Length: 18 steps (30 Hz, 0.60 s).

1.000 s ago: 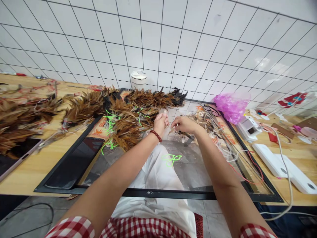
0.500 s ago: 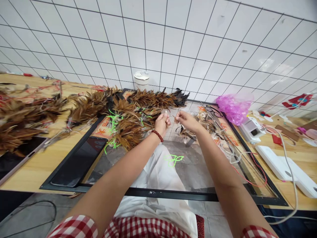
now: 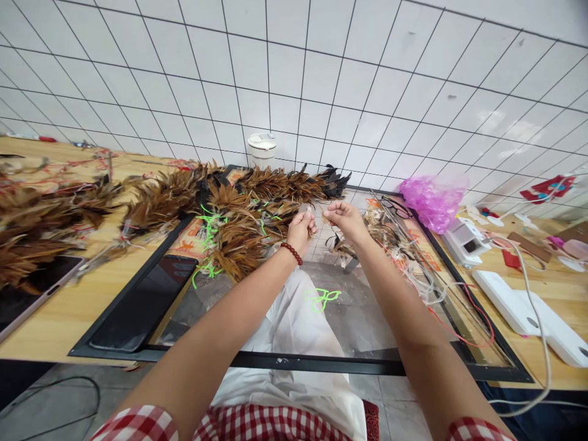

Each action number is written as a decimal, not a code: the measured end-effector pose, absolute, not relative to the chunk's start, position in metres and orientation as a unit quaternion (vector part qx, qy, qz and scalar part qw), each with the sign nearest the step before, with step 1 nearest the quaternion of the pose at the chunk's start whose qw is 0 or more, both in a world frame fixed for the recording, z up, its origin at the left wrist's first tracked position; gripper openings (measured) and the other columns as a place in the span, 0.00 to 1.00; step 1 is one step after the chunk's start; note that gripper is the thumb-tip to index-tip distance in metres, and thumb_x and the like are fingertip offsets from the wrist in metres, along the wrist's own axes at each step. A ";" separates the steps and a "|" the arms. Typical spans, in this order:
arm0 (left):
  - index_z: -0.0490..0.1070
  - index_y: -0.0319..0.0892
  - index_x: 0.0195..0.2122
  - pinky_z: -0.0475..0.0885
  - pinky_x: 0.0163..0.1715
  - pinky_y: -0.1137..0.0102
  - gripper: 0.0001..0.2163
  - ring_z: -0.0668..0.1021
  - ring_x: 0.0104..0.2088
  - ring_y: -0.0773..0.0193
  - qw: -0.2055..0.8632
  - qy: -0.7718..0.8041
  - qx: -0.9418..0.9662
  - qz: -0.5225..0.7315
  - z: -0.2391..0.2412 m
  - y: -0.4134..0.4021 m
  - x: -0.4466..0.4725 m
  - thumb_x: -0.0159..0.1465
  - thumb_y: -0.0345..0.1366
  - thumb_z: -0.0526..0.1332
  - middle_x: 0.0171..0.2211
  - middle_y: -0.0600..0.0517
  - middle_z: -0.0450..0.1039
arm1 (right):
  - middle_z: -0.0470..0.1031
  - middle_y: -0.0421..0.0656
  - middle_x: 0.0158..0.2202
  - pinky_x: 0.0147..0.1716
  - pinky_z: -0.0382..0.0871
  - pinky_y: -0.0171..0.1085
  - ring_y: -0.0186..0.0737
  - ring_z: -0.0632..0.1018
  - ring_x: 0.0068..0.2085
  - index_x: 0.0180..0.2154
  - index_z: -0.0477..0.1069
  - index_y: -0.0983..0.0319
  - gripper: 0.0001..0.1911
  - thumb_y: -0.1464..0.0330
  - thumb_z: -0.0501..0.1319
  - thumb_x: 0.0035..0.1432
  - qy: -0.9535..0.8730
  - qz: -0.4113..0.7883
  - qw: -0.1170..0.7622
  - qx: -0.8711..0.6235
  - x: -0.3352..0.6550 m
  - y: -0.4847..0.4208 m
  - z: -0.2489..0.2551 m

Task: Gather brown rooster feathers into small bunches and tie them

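Note:
My left hand [image 3: 301,229], with a red bead bracelet [image 3: 291,252] at the wrist, is closed in a fist over the glass panel. A small whitish tip shows at its thumb; I cannot make out what it is. Close to its right, my right hand [image 3: 344,222] is pinched with curled fingers, and anything between them is too small to name. The two hands are apart. Brown feather bunches [image 3: 239,245] lie just left of my left hand, some with bright green ties [image 3: 211,229]. Loose feathers and quills [image 3: 379,229] lie beyond my right forearm.
A black-framed glass panel [image 3: 312,362] lies before me, with a phone [image 3: 144,303] and green string [image 3: 324,298] on it. A white lidded cup [image 3: 261,150] stands by the tiled wall. Purple plastic [image 3: 432,202], a white power strip [image 3: 528,315] and cables are right; more feathers [image 3: 46,208] left.
My right hand has turned slightly and shifted a little, its fingers still pinched. My left hand stays almost in place. The view has shifted slightly.

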<state>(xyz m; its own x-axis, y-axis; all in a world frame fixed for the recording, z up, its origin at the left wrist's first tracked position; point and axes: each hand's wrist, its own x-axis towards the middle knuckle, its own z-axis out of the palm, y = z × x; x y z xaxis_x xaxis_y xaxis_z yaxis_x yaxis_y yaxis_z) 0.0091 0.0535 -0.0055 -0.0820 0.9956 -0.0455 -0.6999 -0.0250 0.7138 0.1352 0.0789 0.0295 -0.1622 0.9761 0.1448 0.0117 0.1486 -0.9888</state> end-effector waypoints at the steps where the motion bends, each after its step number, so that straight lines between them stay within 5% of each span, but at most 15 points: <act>1: 0.66 0.39 0.24 0.62 0.22 0.77 0.13 0.63 0.18 0.76 0.627 0.303 0.246 0.674 -0.006 0.054 0.009 0.60 0.41 0.65 0.17 0.58 0.59 | 0.68 0.34 0.21 0.24 0.64 0.33 0.30 0.68 0.22 0.29 0.64 0.59 0.24 0.56 0.72 0.34 -0.577 0.492 0.492 -0.428 0.133 0.079 0.028; 13: 0.69 0.39 0.27 0.64 0.24 0.76 0.11 0.71 0.22 0.73 0.630 0.291 0.253 0.674 -0.007 0.055 0.012 0.58 0.40 0.67 0.22 0.56 0.69 | 0.64 0.33 0.20 0.23 0.59 0.32 0.29 0.65 0.22 0.27 0.60 0.59 0.25 0.55 0.72 0.35 -0.594 0.493 0.478 -0.419 0.114 0.069 0.015; 18: 0.66 0.39 0.24 0.62 0.22 0.76 0.13 0.67 0.18 0.74 0.645 0.300 0.249 0.657 -0.002 0.052 0.011 0.59 0.39 0.66 0.19 0.57 0.64 | 0.64 0.33 0.20 0.24 0.58 0.32 0.29 0.65 0.22 0.27 0.59 0.59 0.24 0.55 0.71 0.37 -0.598 0.491 0.472 -0.422 0.112 0.068 0.014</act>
<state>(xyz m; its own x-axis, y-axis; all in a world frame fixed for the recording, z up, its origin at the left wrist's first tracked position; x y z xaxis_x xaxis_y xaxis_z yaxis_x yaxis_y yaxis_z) 0.0109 0.0520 -0.0021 -0.0449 0.9972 -0.0597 -0.6980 0.0114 0.7160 0.1124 0.0682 0.0144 -0.1980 0.9687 0.1499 0.0404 0.1608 -0.9862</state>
